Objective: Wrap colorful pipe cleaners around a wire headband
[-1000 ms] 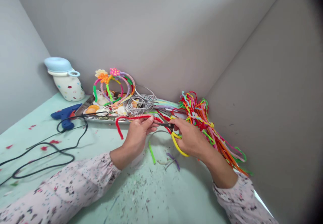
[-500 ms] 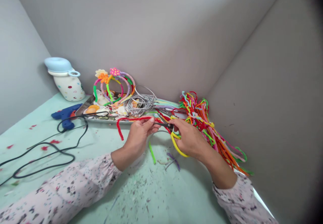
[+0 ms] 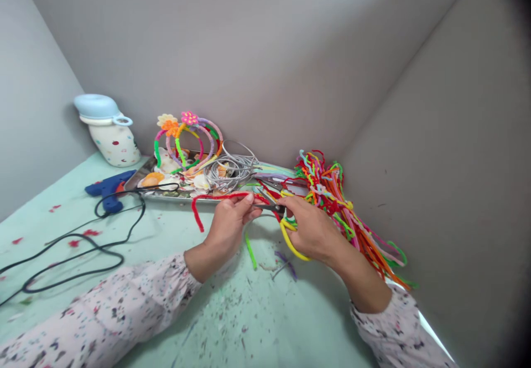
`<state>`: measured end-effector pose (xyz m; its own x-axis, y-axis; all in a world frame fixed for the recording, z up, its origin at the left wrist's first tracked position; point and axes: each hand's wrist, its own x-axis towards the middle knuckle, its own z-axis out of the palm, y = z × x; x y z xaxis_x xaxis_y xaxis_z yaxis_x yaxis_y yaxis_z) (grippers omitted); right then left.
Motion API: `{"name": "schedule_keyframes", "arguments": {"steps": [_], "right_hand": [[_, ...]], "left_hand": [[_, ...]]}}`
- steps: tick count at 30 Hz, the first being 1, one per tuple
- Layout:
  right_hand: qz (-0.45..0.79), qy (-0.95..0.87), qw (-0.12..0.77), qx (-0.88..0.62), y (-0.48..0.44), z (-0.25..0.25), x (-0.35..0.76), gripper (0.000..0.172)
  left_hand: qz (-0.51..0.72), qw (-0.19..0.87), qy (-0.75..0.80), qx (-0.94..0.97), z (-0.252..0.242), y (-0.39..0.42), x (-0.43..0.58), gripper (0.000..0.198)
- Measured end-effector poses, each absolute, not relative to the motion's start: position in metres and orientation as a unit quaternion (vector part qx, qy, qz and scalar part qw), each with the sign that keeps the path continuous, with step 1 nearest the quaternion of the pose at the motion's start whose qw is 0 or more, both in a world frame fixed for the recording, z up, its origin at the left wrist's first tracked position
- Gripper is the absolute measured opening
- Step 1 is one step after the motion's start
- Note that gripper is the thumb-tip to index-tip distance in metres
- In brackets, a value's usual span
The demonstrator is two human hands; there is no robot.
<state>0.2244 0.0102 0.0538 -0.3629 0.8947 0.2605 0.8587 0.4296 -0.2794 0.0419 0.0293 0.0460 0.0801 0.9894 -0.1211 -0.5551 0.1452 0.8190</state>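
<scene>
Between thumb and fingers my left hand (image 3: 232, 216) pinches a red pipe cleaner (image 3: 215, 196); its free end bends down at the left. My right hand (image 3: 313, 227) grips yellow-handled scissors (image 3: 292, 240), whose dark blades point left toward my left fingertips and the red pipe cleaner. The blades look parted around it, though my fingers partly hide the spot. Below my hands lie a short green pipe cleaner piece (image 3: 251, 252) and a purple piece (image 3: 286, 265) on the light green tabletop.
A metal tray (image 3: 178, 197) with shells, coiled silver wire (image 3: 232, 171) and flower-topped headbands (image 3: 188, 135) stands behind. Bundled colourful pipe cleaners (image 3: 332, 196) lie at right. To the left are a blue glue gun (image 3: 110, 188), its black cord (image 3: 112, 249) and a white bottle (image 3: 114, 141).
Almost nothing differs. Both hands keep their hold, and the pipe cleaner and scissors stay at nearly the same spot.
</scene>
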Motion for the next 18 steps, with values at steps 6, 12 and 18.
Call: {"name": "schedule_keyframes", "arguments": {"steps": [6, 12, 18], "right_hand": [[0.047, -0.821, 0.205, -0.531, 0.0103, 0.0515, 0.2228, 0.051], [0.043, -0.820, 0.219, -0.527, 0.0104, 0.0496, 0.2225, 0.046], [0.043, -0.818, 0.240, -0.521, 0.0102, 0.0493, 0.2225, 0.043]], "left_hand": [[0.574, 0.678, 0.350, 0.298, 0.0467, 0.0276, 0.0425, 0.015], [0.574, 0.684, 0.349, 0.284, 0.0461, 0.0285, 0.0424, 0.012], [0.576, 0.685, 0.348, 0.277, 0.0436, 0.0295, 0.0418, 0.009]]}}
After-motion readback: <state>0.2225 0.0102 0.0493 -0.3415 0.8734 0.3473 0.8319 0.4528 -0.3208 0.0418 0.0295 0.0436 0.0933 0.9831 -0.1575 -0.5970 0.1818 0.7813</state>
